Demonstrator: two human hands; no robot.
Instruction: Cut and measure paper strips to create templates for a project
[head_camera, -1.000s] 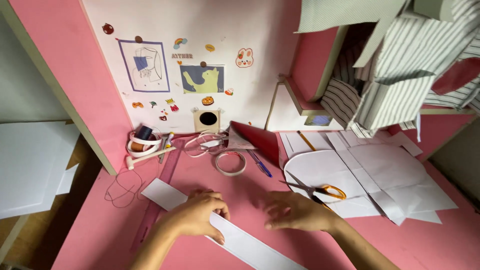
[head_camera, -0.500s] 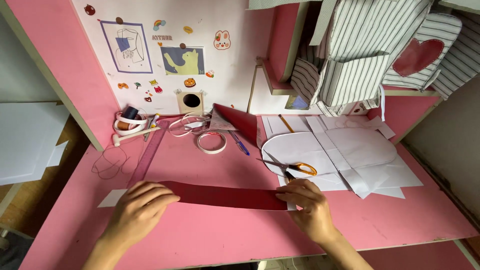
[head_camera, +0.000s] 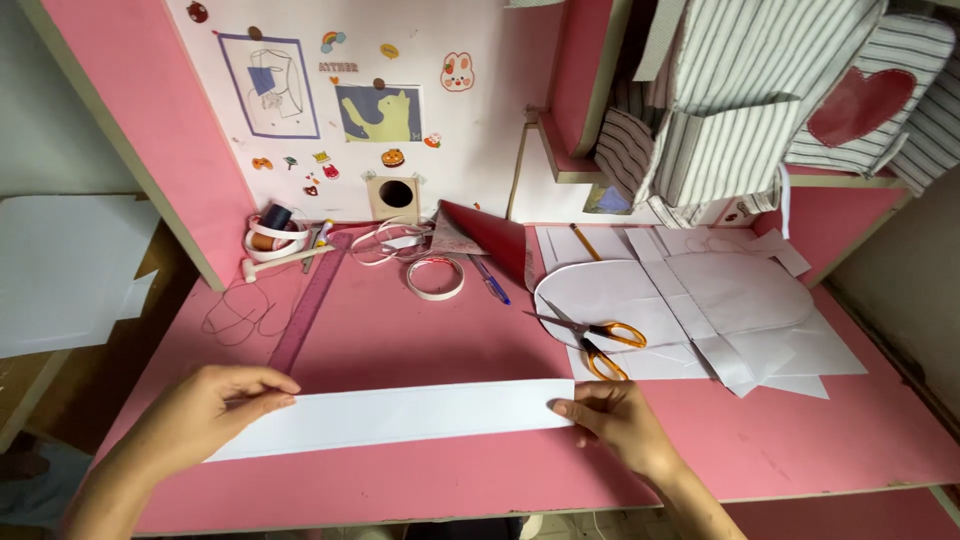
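White paper strip (head_camera: 400, 415) lies flat along the front of the pink table (head_camera: 800, 440), long side left to right. Left hand (head_camera: 205, 405) pinches its left end, fingers closed on it. Right hand (head_camera: 615, 420) grips the right end, thumb on top. Orange-handled scissors (head_camera: 590, 335) sit just behind the right hand on white sheets (head_camera: 720, 300). Tape roll (head_camera: 435, 278) further back; pinkish ruler (head_camera: 310, 310), probably plastic, runs diagonally at left.
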